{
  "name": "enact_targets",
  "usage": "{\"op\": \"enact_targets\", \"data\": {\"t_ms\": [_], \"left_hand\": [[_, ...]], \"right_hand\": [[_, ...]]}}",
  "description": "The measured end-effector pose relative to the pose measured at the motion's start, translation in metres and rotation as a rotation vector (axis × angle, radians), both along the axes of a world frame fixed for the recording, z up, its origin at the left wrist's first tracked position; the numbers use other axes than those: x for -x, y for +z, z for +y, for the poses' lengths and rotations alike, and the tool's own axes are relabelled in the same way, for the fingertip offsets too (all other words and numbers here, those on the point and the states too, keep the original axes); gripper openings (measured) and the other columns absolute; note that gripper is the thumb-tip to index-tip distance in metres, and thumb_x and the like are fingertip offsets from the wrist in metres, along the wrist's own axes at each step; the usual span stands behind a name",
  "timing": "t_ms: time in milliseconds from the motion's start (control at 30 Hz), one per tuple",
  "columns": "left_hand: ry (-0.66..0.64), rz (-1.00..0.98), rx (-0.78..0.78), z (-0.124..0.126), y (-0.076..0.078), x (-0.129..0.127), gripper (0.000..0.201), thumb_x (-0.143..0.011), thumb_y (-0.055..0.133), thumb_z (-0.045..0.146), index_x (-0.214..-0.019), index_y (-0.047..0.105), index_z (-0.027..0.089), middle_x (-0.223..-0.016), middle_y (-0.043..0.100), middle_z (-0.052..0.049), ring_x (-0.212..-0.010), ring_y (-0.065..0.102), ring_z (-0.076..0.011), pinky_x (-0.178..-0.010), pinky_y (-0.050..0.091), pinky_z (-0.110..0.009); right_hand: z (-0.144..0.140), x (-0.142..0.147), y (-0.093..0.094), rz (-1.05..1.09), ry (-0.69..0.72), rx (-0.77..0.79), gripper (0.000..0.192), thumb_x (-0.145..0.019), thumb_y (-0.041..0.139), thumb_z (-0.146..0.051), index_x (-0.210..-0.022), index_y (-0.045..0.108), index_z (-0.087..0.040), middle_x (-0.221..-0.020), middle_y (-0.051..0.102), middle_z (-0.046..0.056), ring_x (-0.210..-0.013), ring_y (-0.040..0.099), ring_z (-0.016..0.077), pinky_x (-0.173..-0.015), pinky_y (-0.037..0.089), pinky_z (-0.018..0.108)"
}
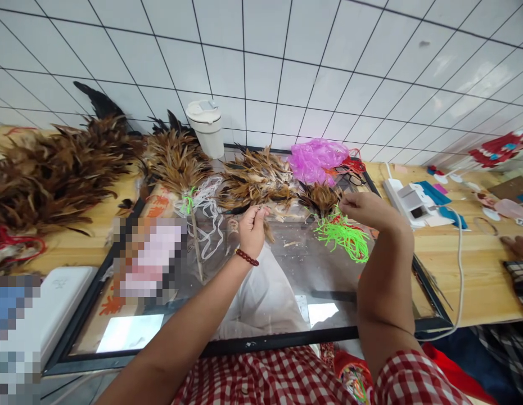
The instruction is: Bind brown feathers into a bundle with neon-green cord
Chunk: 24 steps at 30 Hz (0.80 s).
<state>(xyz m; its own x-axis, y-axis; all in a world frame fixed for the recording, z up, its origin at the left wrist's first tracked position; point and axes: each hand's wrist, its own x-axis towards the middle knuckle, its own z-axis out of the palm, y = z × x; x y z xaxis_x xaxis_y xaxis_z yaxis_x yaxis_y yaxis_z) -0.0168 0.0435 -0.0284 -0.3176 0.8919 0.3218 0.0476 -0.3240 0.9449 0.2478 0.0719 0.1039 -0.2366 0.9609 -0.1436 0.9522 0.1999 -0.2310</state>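
Both hands pinch small brown feathers: left hand [252, 224] closed, right hand [365, 209] closed; feather [267, 230] details blur against the glassy surface [303, 270].

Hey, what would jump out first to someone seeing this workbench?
Heaps of brown rooster feathers cover the table's left and back. The neon green plastic strings lie by the right hand, a crumpled pink plastic bag behind. The left hand pinches a small feather.
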Motion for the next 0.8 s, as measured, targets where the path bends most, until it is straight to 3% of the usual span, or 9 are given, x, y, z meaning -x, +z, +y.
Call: {"op": "enact_targets", "data": {"t_ms": [67,167,300,433,567,667,800], "left_hand": [[-0.008,-0.043,0.010,0.001,-0.002,0.000,0.025,-0.088,0.051,0.035,-0.074,0.061,0.017,-0.083,0.067,-0.004,-0.083,0.061,-0.0139,-0.083,0.046,-0.027],[-0.049,-0.128,0.028,0.002,-0.005,0.000,0.025,-0.087,0.052,0.036,-0.073,0.060,0.018,-0.081,0.067,-0.003,-0.079,0.060,-0.0129,-0.080,0.047,-0.027],[-0.130,-0.231,0.093,0.000,-0.002,-0.002,0.025,-0.085,0.056,0.039,-0.073,0.060,0.017,-0.081,0.068,-0.002,-0.066,0.058,-0.0101,-0.071,0.047,-0.025],[-0.394,-0.383,0.229,-0.005,0.006,-0.003,0.031,-0.078,0.065,0.046,-0.069,0.057,0.016,-0.077,0.068,-0.003,-0.054,0.055,-0.0087,-0.057,0.046,-0.024],[-0.683,-0.532,0.412,-0.008,0.012,-0.001,0.039,-0.069,0.072,0.050,-0.071,0.054,0.016,-0.056,0.061,-0.001,-0.048,0.058,-0.0125,-0.049,0.044,-0.023],[-0.750,-0.596,0.437,-0.007,0.012,0.001,0.038,-0.068,0.075,0.047,-0.071,0.054,0.015,-0.061,0.060,-0.001,-0.051,0.060,-0.0127,-0.049,0.046,-0.023],[-0.717,-0.646,0.417,-0.004,0.010,0.001,0.036,-0.070,0.074,0.043,-0.070,0.052,0.014,-0.061,0.054,0.003,-0.047,0.054,-0.0079,-0.043,0.040,-0.019]], "right_hand": [[-0.004,-0.005,0.004,0.191,-0.022,0.015,0.018,-0.078,0.054,-0.029,-0.065,0.059,-0.018,-0.059,0.061,0.000,-0.056,0.054,0.0115,-0.052,0.039,0.023],[-0.009,-0.006,0.006,0.670,-0.030,0.056,0.022,-0.080,0.060,-0.039,-0.074,0.059,-0.018,-0.071,0.067,0.004,-0.060,0.060,0.0124,-0.054,0.045,0.023],[-0.009,0.023,-0.002,1.132,-0.031,0.119,0.027,-0.077,0.068,-0.044,-0.080,0.058,-0.019,-0.074,0.069,0.004,-0.056,0.062,0.0110,-0.053,0.050,0.023],[-0.004,0.073,-0.023,1.225,0.020,0.394,0.029,-0.073,0.073,-0.043,-0.079,0.060,-0.017,-0.072,0.070,0.003,-0.059,0.064,0.0112,-0.056,0.053,0.023],[0.000,0.104,-0.044,1.350,-0.011,0.455,0.032,-0.070,0.075,-0.045,-0.078,0.060,-0.018,-0.075,0.070,0.002,-0.068,0.066,0.0120,-0.066,0.055,0.025],[0.003,0.108,-0.051,1.398,-0.058,0.440,0.030,-0.070,0.074,-0.043,-0.079,0.059,-0.018,-0.078,0.069,0.001,-0.068,0.065,0.0111,-0.065,0.054,0.024],[0.006,0.107,-0.056,1.367,-0.077,0.388,0.029,-0.069,0.075,-0.041,-0.080,0.061,-0.019,-0.068,0.064,-0.003,-0.054,0.056,0.0068,-0.055,0.048,0.020]]}}
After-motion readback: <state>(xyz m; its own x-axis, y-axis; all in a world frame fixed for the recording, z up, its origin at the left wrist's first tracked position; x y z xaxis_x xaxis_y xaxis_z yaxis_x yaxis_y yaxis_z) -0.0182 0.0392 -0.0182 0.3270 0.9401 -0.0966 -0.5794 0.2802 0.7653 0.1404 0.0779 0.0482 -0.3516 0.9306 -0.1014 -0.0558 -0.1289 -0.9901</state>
